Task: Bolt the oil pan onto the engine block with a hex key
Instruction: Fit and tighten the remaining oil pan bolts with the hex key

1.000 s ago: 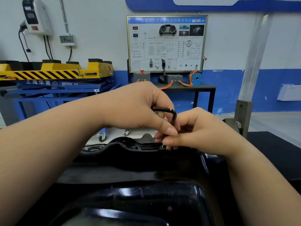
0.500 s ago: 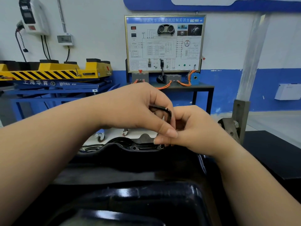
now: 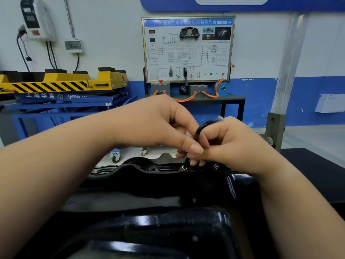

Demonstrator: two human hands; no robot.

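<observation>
Head view: left hand (image 3: pixel 156 126) and right hand (image 3: pixel 233 144) are both pinching the hex key (image 3: pixel 197 130) over a bolt (image 3: pixel 184 166) at the far edge of the oil pan (image 3: pixel 168 186) (engagement hidden); holding the shaft upright should prevent slipping.

Head camera looks forward and down, close over the oil pan (image 3: pixel 168 212).

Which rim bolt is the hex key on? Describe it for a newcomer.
Find the glossy black oil pan in the foreground and follow its far rim. The left hand and right hand meet there on the hex key; the bolt lies at its tip. The second bolt, further right, has no tool on it.
</observation>
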